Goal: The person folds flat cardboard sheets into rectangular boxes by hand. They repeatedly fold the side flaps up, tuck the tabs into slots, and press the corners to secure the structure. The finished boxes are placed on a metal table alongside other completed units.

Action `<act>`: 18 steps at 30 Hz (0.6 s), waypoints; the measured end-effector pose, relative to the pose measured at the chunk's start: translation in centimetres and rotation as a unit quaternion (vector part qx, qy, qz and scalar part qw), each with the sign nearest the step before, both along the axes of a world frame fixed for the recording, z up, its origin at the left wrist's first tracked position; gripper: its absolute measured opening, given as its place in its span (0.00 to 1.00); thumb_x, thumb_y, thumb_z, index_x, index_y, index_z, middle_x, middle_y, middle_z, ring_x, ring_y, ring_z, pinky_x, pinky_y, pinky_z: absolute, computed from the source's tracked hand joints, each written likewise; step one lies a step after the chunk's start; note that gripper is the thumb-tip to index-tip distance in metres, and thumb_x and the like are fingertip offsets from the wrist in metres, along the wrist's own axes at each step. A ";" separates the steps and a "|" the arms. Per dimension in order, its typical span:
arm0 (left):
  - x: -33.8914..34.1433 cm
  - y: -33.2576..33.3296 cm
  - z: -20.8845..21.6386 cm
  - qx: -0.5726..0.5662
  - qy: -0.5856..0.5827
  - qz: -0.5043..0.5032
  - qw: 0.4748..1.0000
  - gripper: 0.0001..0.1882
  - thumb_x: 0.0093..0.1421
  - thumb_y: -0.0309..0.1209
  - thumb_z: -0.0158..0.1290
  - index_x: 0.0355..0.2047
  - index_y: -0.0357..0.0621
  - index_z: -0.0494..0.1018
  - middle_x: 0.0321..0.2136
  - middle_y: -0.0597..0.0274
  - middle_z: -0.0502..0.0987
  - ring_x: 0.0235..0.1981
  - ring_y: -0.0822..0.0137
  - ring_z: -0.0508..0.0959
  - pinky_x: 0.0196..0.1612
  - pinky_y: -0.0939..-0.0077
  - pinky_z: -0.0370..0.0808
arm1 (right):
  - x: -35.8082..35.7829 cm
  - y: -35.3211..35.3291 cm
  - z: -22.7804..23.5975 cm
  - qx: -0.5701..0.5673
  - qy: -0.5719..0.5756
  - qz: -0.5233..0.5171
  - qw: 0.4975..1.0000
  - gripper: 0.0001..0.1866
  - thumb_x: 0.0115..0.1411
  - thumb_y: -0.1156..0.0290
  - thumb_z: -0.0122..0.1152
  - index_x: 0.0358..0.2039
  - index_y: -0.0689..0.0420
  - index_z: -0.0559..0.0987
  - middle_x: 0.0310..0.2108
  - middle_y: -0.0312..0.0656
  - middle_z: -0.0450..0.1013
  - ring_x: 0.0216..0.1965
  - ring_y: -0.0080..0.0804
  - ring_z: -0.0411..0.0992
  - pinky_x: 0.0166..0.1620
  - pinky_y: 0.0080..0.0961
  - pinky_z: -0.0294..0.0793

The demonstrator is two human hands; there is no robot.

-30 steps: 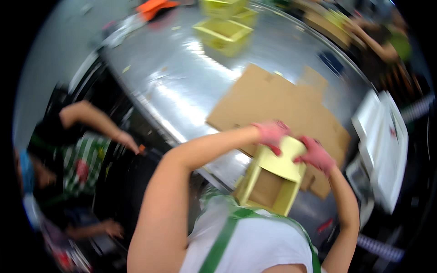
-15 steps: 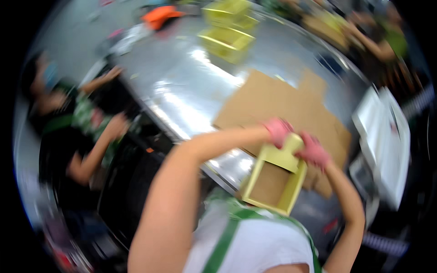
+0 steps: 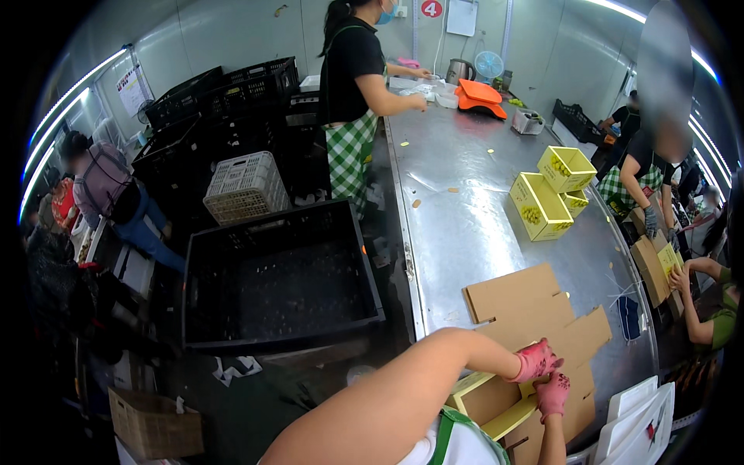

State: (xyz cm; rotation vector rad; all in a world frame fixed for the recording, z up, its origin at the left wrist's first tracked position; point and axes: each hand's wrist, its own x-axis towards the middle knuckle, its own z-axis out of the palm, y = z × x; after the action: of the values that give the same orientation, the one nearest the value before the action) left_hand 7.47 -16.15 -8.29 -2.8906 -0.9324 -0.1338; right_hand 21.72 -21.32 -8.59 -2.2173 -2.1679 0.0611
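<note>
Both my hands wear pink gloves. My left hand [image 3: 533,361] and my right hand [image 3: 553,390] meet at the upper edge of a small carton [image 3: 482,395], brown inside and yellow outside, and grip it together. A yellow flap [image 3: 508,418] of the carton sticks out below my hands. The carton sits against my chest at the near edge of the steel table [image 3: 465,209]. Flat brown cardboard blanks [image 3: 535,306] lie on the table just beyond my hands.
Yellow boxes [image 3: 540,206] stand further up the table, with an orange object [image 3: 480,94] at the far end. A large black crate [image 3: 279,271] and a white crate [image 3: 244,186] stand to the left. White trays [image 3: 643,415] lie at the right. Several people work around the table.
The view has swung up from looking down at the table to looking along the room. The carton now sits lower and closer to my chest, with both hands still on it.
</note>
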 end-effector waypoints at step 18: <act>-1.7 -2.5 1.0 0.074 0.093 -0.010 0.993 0.46 0.50 0.59 0.48 0.61 0.41 0.52 0.64 0.55 0.52 0.65 0.50 0.51 0.66 0.40 0.37 | 0.3 -3.6 1.6 0.023 0.615 -0.104 0.781 0.22 0.57 0.71 0.58 0.51 0.61 0.68 0.43 0.42 0.71 0.44 0.29 0.69 0.50 0.24 0.67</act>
State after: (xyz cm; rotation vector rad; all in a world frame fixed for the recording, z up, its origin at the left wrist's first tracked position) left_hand 5.73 -18.64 -7.29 -2.7201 -0.8234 0.0623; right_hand 22.02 -24.90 -7.03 -1.5208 -1.1296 1.0737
